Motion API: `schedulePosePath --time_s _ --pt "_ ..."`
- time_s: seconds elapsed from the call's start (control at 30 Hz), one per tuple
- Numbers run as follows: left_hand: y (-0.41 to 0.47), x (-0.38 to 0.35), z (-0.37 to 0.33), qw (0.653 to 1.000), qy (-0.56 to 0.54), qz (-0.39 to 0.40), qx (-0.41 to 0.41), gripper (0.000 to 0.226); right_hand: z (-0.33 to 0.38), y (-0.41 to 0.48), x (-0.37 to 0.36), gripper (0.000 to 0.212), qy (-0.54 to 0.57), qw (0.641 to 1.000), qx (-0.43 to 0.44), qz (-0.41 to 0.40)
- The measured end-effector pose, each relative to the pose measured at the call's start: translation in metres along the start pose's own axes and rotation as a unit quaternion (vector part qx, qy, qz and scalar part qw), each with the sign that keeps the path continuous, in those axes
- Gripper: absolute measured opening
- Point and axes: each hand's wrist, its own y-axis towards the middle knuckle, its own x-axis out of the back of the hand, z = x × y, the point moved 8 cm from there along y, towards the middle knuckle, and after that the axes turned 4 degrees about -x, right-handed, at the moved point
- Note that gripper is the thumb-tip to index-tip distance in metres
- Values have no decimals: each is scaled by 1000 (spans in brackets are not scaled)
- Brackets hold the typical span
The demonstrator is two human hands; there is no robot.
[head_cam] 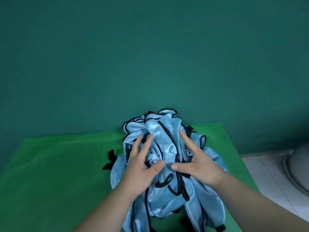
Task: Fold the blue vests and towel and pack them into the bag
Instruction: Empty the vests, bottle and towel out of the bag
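Head view | blue vests (167,131): black-trimmed, one crumpled heap on green table (58,164), far edge against teal wall (150,47) | left hand (142,166): fingers splayed straight, laid on heap's left side, gripping nothing | right hand (197,163): likewise splayed, on right side | black tabs (111,155): at heap's left edge, possibly bag straps, unclear

One left hand (142,168), one right hand (200,166), one pile of vests (167,129).
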Motion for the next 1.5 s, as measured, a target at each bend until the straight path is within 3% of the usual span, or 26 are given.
schedulePosePath --time_s 0.13,0.33,0.5,0.73,1.03,1.23,1.5 --pt "-30 -5 -48 998 44 -32 8 77 11 -38 29 107 0 1000 3 -17" --pt "-74 -70 -140 996 51 3 -80 85 -8 -126 88 107 19 998 -3 -55" --pt "-103 -173 -196 988 68 70 -116 84 -72 -218 159 106 55 993 -18 -102" --pt "-163 -369 -231 965 31 238 -107 92 -221 -382 251 100 102 965 -137 -200" --pt "-264 -589 -174 887 85 452 -36 79 -425 -574 276 100 160 905 -275 -283" --pt "-308 -698 -107 847 161 506 0 74 -537 -652 256 99 212 861 -331 -323" --pt "-335 -775 29 791 306 524 72 87 -663 -692 203 103 191 846 -410 -284"
